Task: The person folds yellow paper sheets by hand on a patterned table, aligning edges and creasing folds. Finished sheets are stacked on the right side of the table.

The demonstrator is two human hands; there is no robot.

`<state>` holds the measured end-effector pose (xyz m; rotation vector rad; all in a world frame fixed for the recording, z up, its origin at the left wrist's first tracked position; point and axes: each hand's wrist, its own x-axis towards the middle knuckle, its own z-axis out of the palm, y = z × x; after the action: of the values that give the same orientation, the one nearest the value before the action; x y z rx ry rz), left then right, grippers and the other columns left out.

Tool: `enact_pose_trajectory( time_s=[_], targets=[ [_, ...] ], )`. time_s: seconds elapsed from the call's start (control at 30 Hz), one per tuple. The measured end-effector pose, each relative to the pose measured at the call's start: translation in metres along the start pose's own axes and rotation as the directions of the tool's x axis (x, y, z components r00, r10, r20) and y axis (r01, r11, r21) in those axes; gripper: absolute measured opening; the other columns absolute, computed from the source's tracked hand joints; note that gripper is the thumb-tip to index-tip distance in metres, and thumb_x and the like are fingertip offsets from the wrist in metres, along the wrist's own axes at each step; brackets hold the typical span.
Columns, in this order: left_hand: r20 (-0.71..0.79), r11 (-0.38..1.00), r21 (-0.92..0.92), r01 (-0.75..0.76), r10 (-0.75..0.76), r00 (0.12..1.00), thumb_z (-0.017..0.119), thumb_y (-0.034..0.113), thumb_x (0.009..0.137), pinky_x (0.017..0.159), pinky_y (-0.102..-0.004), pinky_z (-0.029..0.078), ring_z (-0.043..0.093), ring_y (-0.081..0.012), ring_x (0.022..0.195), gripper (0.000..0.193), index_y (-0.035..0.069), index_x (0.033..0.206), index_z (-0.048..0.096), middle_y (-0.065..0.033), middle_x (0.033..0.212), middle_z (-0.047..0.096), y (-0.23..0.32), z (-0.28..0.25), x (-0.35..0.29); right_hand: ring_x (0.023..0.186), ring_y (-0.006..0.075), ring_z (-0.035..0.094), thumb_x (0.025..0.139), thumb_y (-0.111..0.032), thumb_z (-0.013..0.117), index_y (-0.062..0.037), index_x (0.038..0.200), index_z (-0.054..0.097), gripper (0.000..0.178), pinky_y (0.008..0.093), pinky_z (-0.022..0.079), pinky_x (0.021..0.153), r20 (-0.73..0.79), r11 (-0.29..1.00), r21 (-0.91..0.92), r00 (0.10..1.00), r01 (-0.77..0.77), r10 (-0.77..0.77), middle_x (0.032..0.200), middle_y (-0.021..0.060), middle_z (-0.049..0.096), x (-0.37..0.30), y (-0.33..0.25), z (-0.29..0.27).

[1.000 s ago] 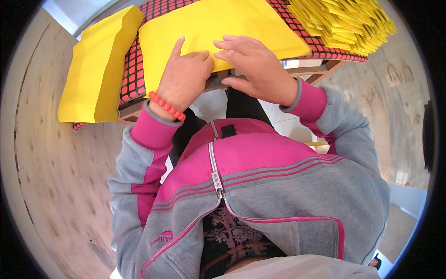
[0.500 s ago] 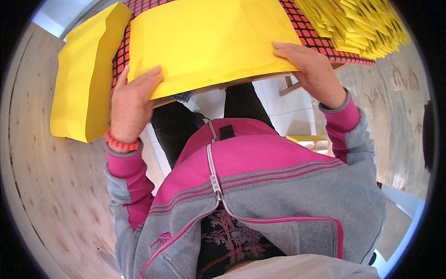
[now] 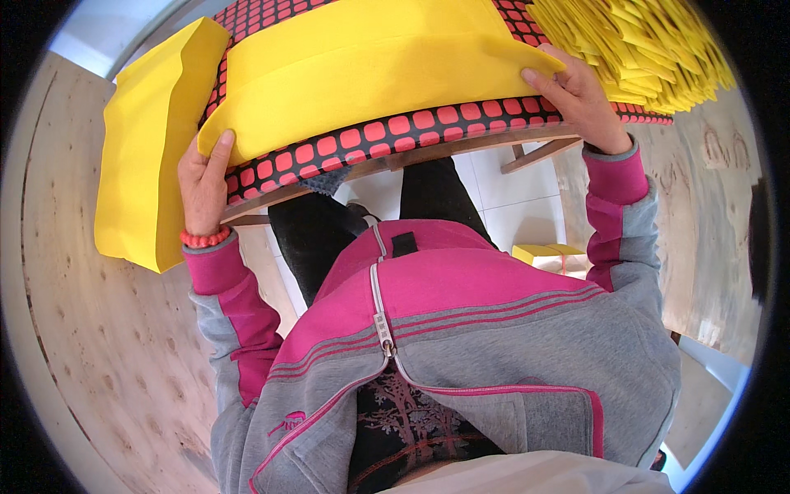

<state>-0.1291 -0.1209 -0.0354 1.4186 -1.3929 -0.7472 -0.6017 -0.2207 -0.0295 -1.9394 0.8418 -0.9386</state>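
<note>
Yellow sheets of paper or cloth lie on a red-and-black patterned table cover. Their near part is raised and folded over, away from me, in a long band across the table. My left hand grips the band's left end, thumb on top and fingers hidden beneath. At the right end, my right hand pinches the corner between thumb and fingers. How many layers are in my hands cannot be seen.
Left of the cover stands a thick yellow stack. A heap of folded yellow pieces lies at the far right. Pale wooden boards flank me on both sides. A bundle with a yellow top sits low by my right leg.
Both hands have closed on the near edge of the yellow sheets and folded it up and away from me. A strip of patterned cover now shows along the table's front.
</note>
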Motion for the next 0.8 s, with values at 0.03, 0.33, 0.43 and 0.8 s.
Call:
enact_pose_trajectory(
  time_s=[0.03, 0.33, 0.43, 0.8],
  targets=[
    [-0.019, 1.000, 0.012, -0.024, 0.024, 1.000, 0.060, 0.017, 0.105, 0.090, -0.0253, 0.048, 0.061, -0.0094, 0.098, 0.030, -0.006, 0.123, 0.065, -0.0030, 0.110, 0.071, -0.002, 0.002, 0.004, 0.084, 0.0121, 0.059, 0.103, -0.018, 0.062, 0.0023, 0.118, 0.063, 0.025, 0.0285, 0.049, 0.076, -0.038, 0.994, -0.104, 0.999, 0.030, -0.034, 0.095, 0.0049, 0.066, 0.002, 0.003, 0.002],
    [-0.167, 0.915, 0.366, -0.169, 0.243, 0.956, 0.060, 0.018, 0.104, 0.079, -0.0294, 0.049, 0.056, -0.0139, 0.082, 0.022, -0.002, 0.111, 0.064, -0.0086, 0.090, 0.067, -0.016, 0.020, 0.026, 0.080, 0.0392, 0.063, 0.101, -0.026, 0.061, -0.0016, 0.104, 0.061, 0.025, 0.0446, 0.049, 0.069, -0.232, 0.780, -0.625, 0.957, -0.011, -0.172, 0.084, 0.0219, 0.065, 0.029, 0.024, 0.018],
    [-0.166, 0.839, 0.519, -0.163, 0.286, 0.944, 0.059, 0.018, 0.104, 0.071, -0.0342, 0.048, 0.054, -0.0235, 0.072, 0.018, 0.000, 0.101, 0.062, -0.0162, 0.080, 0.059, -0.016, 0.023, 0.027, 0.081, 0.0420, 0.064, 0.101, -0.029, 0.060, -0.0039, 0.102, 0.060, 0.025, 0.0485, 0.049, 0.067, -0.271, 0.718, -0.694, 0.943, -0.051, -0.194, 0.084, 0.0218, 0.065, 0.032, 0.025, 0.026],
    [-0.187, 0.690, 0.720, -0.075, 0.297, 0.936, 0.060, 0.023, 0.102, 0.065, -0.0460, 0.048, 0.057, -0.0468, 0.075, 0.024, 0.003, 0.089, 0.056, -0.0244, 0.080, 0.057, -0.011, 0.029, 0.026, 0.075, 0.0379, 0.069, 0.098, -0.029, 0.064, -0.0099, 0.116, 0.064, 0.026, 0.0465, 0.053, 0.066, -0.392, 0.681, -0.719, 0.890, -0.138, -0.232, 0.085, 0.0168, 0.071, 0.034, 0.026, 0.043]
  ],
)
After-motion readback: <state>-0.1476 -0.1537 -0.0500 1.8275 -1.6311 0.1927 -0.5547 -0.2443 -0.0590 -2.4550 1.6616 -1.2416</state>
